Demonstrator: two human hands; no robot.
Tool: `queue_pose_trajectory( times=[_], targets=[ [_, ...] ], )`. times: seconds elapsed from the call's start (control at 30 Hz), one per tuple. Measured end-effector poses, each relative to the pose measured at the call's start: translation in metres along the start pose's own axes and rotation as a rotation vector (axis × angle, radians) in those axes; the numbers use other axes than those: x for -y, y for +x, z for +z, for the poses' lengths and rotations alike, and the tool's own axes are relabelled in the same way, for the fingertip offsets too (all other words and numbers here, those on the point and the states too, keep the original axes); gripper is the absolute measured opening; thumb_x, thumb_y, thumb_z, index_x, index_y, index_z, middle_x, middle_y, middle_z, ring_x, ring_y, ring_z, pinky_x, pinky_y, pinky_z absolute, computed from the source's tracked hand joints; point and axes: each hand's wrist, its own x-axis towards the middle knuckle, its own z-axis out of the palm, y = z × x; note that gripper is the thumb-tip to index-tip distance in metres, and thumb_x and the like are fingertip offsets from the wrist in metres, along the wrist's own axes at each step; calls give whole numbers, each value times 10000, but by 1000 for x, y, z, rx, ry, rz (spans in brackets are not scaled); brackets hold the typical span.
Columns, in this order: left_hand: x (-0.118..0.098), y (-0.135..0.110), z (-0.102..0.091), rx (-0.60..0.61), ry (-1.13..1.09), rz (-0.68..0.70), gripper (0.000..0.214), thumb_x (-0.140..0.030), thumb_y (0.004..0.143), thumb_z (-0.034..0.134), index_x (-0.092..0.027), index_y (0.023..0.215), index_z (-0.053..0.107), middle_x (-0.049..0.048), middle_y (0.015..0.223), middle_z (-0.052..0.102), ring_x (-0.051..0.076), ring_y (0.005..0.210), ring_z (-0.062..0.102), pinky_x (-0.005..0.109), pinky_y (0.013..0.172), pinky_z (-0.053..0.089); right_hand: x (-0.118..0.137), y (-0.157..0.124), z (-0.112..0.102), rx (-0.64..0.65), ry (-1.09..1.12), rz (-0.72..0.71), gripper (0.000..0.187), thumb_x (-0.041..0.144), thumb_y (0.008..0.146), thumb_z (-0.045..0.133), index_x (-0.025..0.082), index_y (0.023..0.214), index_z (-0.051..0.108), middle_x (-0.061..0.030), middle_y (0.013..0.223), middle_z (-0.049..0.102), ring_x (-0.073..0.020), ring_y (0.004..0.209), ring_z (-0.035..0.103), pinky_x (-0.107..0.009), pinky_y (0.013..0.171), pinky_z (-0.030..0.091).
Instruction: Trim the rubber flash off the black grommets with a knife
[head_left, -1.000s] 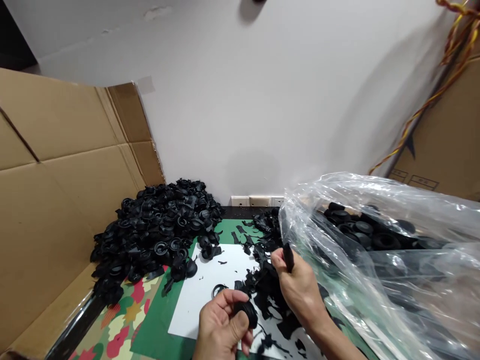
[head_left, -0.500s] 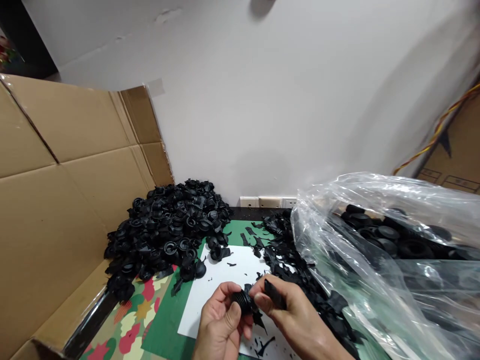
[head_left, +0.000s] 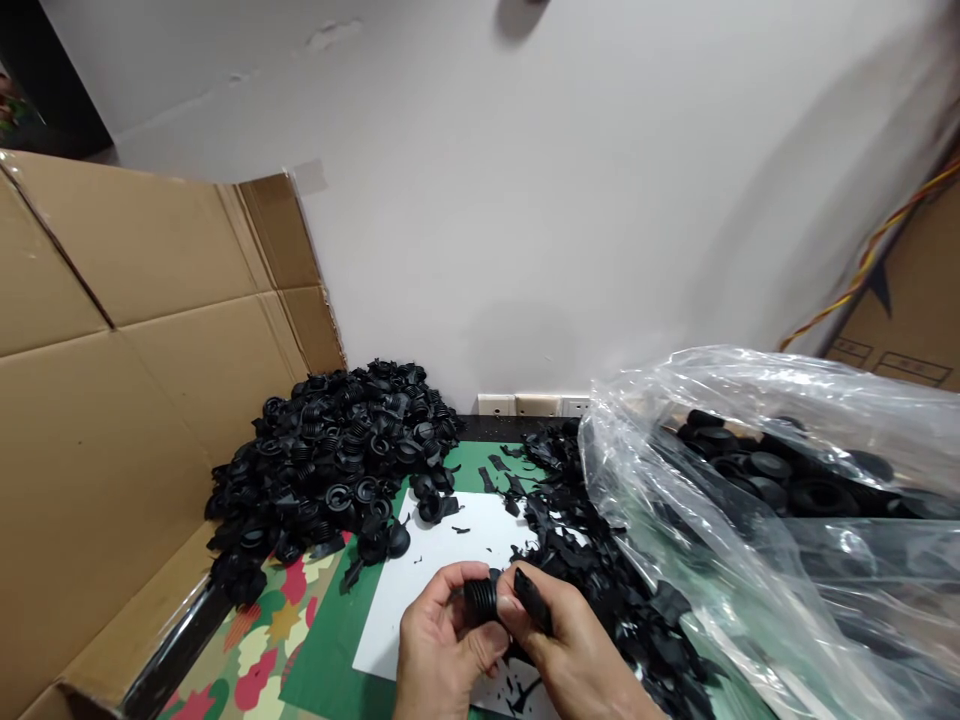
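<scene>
My left hand (head_left: 439, 645) is closed around a small black ribbed rubber part (head_left: 480, 598), held low over a white sheet (head_left: 442, 570). My right hand (head_left: 566, 640) touches the same part with its fingertips and grips a thin black tool (head_left: 531, 600) between the fingers. Both hands meet at the bottom centre of the view. Black rubber trimmings (head_left: 592, 570) lie just right of them.
A large heap of black ribbed rubber parts (head_left: 337, 460) sits at the left against a cardboard wall (head_left: 112, 400). A clear plastic bag (head_left: 750, 520) holding more black parts fills the right. A green mat (head_left: 322, 640) and flowered cloth (head_left: 247, 670) cover the table. Wall sockets (head_left: 532, 404) are behind.
My right hand came down from beside the bag to the part in my left hand. Both hands now hold the part together, slightly turned.
</scene>
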Motion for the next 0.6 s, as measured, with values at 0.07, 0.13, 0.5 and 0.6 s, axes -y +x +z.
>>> queue_pose_trajectory(
  times=[0.07,0.13,0.5,0.6],
  targets=[
    [-2,-1,2,-26,10,-5,475,-298,466,883,-139,867,686,28,645,666,108,492,546,168,390,401,3,-1,0,35,20,-1,264,423,785,466,207,637,434,21,601,468,-160,585,460,-271,550,368],
    [-4,-2,3,-29,13,6,477,-308,456,885,-132,856,693,28,656,665,94,472,523,160,365,396,6,-1,-1,64,33,-10,246,395,788,477,209,634,428,28,585,475,-155,578,477,-260,547,377],
    [-16,-1,-7,117,124,-128,291,-227,488,870,-127,712,713,-24,513,602,51,381,483,136,359,386,11,5,-23,-72,354,208,184,336,689,576,204,609,476,112,449,275,-65,396,205,-205,394,188],
    [-18,0,-14,179,-1,-143,362,-285,472,885,-126,760,734,40,691,677,86,453,562,141,350,395,17,11,-47,-176,458,189,196,377,684,576,205,646,490,138,429,213,-56,396,101,-213,390,104]
  ],
)
